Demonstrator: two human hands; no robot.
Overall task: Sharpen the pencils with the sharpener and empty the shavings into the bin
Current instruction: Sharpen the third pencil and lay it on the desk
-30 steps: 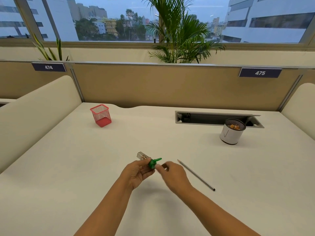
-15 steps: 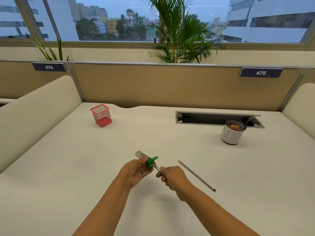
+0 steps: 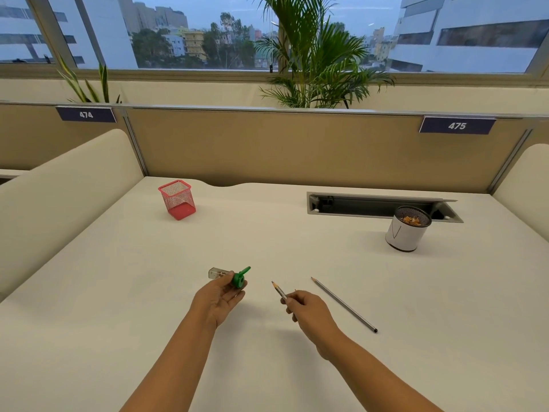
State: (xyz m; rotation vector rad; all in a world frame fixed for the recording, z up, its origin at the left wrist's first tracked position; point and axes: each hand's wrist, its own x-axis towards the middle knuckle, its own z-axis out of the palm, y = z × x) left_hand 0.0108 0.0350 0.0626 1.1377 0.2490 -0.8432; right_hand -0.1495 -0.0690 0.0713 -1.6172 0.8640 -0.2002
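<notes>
My left hand [image 3: 219,295] holds a sharpener [image 3: 234,276] with a green cap and a clear shavings box, a little above the white desk. My right hand [image 3: 306,307] grips a short grey pencil [image 3: 278,289]; its sharpened tip points up and left, a hand's width from the sharpener. A second, longer grey pencil [image 3: 344,304] lies on the desk just right of my right hand, tip toward the back. A white cylindrical bin [image 3: 406,230] with orange shavings inside stands at the back right.
A red mesh pen holder [image 3: 177,200] stands at the back left. A grey cable slot [image 3: 371,205] is set into the desk [image 3: 267,236] behind the bin. Tan partition panels close off the back, padded dividers flank both sides.
The pencil was in the sharpener a second ago. My right hand has drawn it out and moved right, away from the sharpener; the left hand stays roughly in place.
</notes>
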